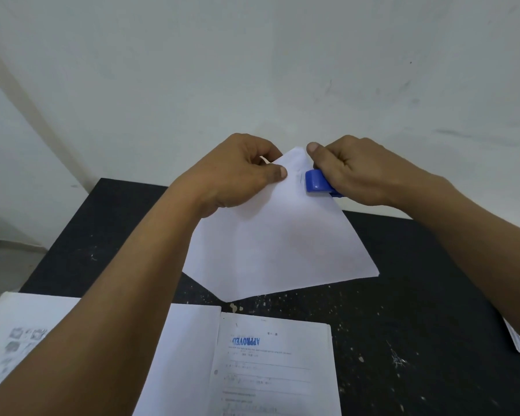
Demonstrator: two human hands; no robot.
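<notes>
left hand (237, 172): fingers pinch paper (276, 241) corner, raised off desk (418, 295) to steady it | right hand (360, 172): fingers clasp blue stapler (318, 183) on that corner, likely to staple

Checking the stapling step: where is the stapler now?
Head view, just right of centre: the blue stapler sits in the right hand, at the top corner of the white paper.

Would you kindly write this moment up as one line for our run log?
left hand pinches paper | right hand grips blue stapler at paper's top corner | over black table
</notes>
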